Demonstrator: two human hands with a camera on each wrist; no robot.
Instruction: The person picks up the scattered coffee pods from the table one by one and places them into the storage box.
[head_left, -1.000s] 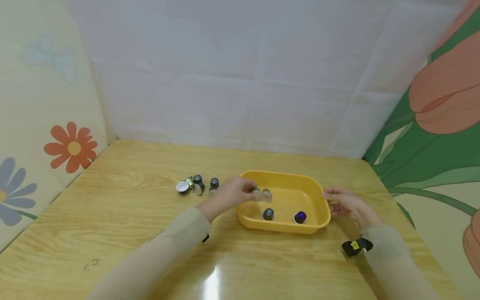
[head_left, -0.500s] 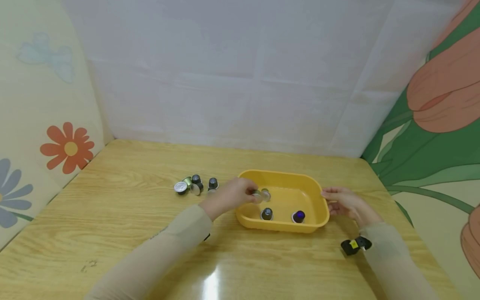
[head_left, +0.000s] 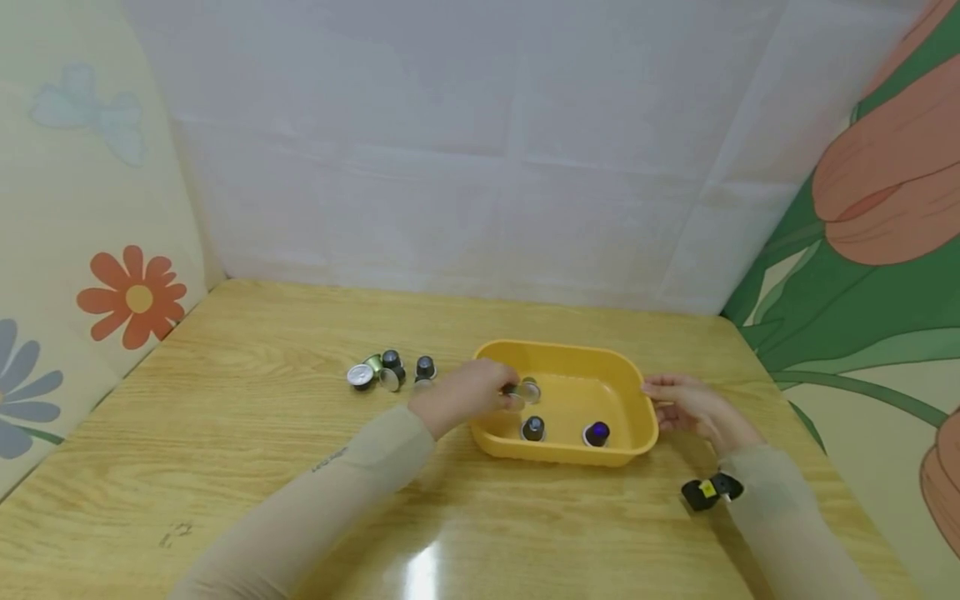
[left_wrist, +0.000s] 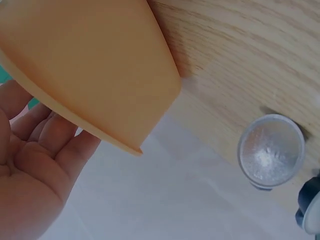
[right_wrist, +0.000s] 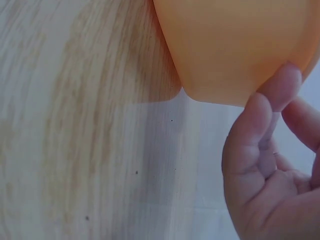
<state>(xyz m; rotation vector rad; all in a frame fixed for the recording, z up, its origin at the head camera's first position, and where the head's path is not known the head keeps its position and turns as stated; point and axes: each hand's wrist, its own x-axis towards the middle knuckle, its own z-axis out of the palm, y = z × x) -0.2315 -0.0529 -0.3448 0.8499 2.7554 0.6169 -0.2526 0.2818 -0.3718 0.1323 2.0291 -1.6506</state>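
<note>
My left hand [head_left: 468, 393] reaches over the left end of a yellow plastic tray [head_left: 564, 455]. Its fingers pinch a coffee capsule [head_left: 514, 402] low inside, mostly covered by the fingertips. In the left wrist view the left hand [left_wrist: 37, 165] crosses the tray's rim, which hides the fingertips. Right beside the pinched capsule lies another pale-lidded capsule [head_left: 531, 390]. Toward the near wall stand a dark capsule [head_left: 533, 428] and a purple-topped capsule [head_left: 597, 433]. My right hand [head_left: 693, 408] grips the tray's right end, thumb at the rim and fingers against the outer wall [right_wrist: 235, 45].
Left of the tray, several capsules lie on the wooden table [head_left: 225, 400]: a silver-lidded one [head_left: 360, 377], a green one [head_left: 373, 363] and dark ones [head_left: 425, 367]. A white sheet [head_left: 450, 167] rises behind the table. Printed flower panels [head_left: 885, 250] flank both sides.
My left hand has dipped slightly with its capsule inside the tray, and its forearm has shifted a little to the right. The right hand keeps its hold on the tray's end.
</note>
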